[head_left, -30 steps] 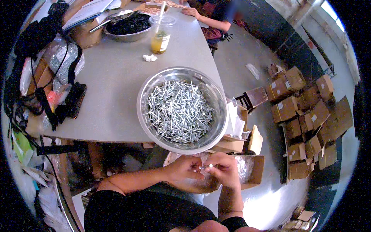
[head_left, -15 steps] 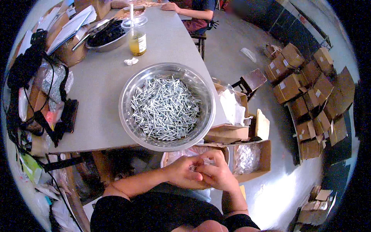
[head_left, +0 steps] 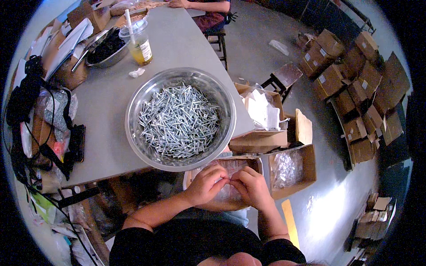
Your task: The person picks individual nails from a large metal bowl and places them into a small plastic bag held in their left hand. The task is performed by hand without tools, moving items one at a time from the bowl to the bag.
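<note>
My left hand point(head_left: 207, 184) and my right hand point(head_left: 251, 186) meet at the fingertips, each with thumb and finger pinched together. Whatever sits between those fingertips is too small to make out. Below them is an open cardboard box point(head_left: 261, 167) with clear plastic bags point(head_left: 233, 166) inside. Just beyond my hands, a wide steel bowl point(head_left: 135, 148) full of loose silvery screws point(head_left: 179, 122) stands at the near edge of the grey table point(head_left: 104, 119).
A lidded drink cup point(head_left: 141, 46) with a straw and a crumpled tissue point(head_left: 136, 72) stand beyond the bowl. Boxes with plastic bags point(head_left: 287, 167) and white papers point(head_left: 264, 108) are at right. Stacked cartons point(head_left: 330, 82) and a stool point(head_left: 287, 74) occupy the floor. Another person's hand point(head_left: 179, 3) rests far off.
My hands have gone from overlapping, folded fingers to a fingertip pinch, slightly farther apart. The whole view has shifted and turned a little, so the bowl appears farther left.
</note>
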